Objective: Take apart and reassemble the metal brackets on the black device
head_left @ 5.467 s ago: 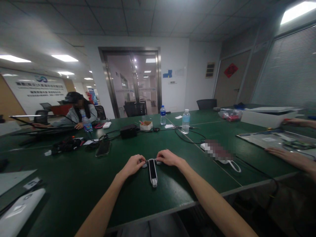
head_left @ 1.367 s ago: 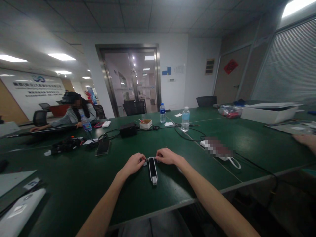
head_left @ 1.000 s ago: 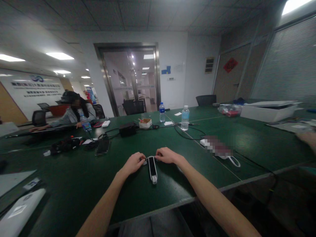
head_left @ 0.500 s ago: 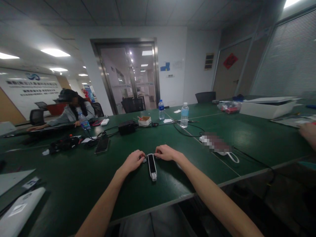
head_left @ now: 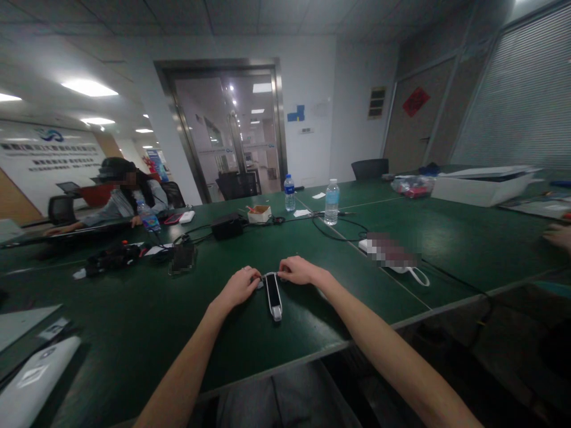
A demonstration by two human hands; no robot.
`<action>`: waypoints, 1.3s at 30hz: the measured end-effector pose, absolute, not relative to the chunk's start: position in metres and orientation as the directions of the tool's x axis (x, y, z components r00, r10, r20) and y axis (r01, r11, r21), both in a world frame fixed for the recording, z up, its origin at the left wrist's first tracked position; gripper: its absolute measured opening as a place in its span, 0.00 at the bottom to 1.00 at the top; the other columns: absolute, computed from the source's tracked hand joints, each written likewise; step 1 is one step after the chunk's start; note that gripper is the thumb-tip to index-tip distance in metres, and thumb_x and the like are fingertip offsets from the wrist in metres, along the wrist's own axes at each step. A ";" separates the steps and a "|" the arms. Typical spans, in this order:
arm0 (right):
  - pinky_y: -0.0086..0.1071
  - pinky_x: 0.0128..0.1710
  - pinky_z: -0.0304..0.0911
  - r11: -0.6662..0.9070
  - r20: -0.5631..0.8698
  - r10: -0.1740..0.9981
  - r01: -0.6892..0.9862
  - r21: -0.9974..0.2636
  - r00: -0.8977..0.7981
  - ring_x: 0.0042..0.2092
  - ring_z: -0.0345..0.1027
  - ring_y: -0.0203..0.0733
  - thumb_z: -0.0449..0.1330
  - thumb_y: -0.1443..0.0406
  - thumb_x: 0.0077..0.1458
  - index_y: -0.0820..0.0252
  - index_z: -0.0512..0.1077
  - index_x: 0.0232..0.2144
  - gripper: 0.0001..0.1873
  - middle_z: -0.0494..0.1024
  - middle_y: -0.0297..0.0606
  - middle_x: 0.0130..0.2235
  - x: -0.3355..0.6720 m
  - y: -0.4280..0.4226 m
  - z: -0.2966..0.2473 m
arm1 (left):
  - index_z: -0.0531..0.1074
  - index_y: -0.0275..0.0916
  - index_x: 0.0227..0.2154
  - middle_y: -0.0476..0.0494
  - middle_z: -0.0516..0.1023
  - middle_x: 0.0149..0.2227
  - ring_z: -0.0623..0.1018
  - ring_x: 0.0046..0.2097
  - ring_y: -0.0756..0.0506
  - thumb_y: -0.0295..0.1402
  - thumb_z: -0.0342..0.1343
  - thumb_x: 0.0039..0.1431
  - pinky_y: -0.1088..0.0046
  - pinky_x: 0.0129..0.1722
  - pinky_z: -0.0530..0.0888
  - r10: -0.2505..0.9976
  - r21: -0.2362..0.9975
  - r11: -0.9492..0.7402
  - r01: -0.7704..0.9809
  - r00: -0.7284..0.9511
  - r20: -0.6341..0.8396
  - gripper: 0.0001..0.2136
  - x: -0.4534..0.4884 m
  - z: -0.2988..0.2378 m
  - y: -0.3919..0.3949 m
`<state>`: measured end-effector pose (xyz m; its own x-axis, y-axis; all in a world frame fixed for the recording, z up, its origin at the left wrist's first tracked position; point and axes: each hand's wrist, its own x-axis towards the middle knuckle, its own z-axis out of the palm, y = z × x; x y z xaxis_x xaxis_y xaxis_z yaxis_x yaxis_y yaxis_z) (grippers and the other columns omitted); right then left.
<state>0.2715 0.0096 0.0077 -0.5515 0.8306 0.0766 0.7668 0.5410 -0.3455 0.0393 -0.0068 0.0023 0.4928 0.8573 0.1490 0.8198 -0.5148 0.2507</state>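
Fingers (head_left: 254, 275) of the left hand (head_left: 238, 288) are bent, with the tips close together by a small grey bit (head_left: 260, 285). Fingers of the right hand (head_left: 301, 271) are bent the same way on the other side. I cannot tell if either hand has hold of anything. Between the hands, a long white gadget (head_left: 277, 313) with a black top lies flat on the green bench (head_left: 307, 339). Its far end is right by both hands. Past them stand two water bottles (head_left: 331, 205) and a little open box (head_left: 259, 216).
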 end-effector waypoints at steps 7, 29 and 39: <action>0.26 0.32 0.56 0.530 0.069 0.838 0.775 -0.345 -0.542 0.36 0.70 0.38 0.55 0.58 0.59 0.60 0.73 0.39 0.13 0.77 0.41 0.39 0.271 0.008 0.009 | 0.73 0.38 0.39 0.41 0.73 0.40 0.73 0.40 0.44 0.33 0.46 0.62 0.69 0.39 0.70 0.867 0.228 -0.499 0.836 0.483 0.124 0.11 0.041 0.004 -0.008; 0.28 0.34 0.57 0.521 0.047 0.843 0.792 -0.318 -0.535 0.39 0.70 0.40 0.56 0.58 0.59 0.61 0.73 0.41 0.14 0.76 0.43 0.41 0.271 0.006 0.013 | 0.72 0.38 0.40 0.41 0.73 0.40 0.73 0.41 0.44 0.36 0.45 0.63 0.67 0.43 0.69 0.868 0.212 -0.497 0.842 0.486 0.106 0.12 0.042 0.000 -0.005; 0.28 0.35 0.58 0.520 0.046 0.842 0.788 -0.329 -0.537 0.39 0.70 0.40 0.56 0.58 0.59 0.60 0.73 0.42 0.14 0.76 0.42 0.42 0.272 0.004 0.015 | 0.72 0.38 0.40 0.41 0.72 0.39 0.73 0.39 0.44 0.36 0.45 0.62 0.68 0.39 0.69 0.873 0.235 -0.486 0.842 0.474 0.110 0.12 0.043 0.005 -0.010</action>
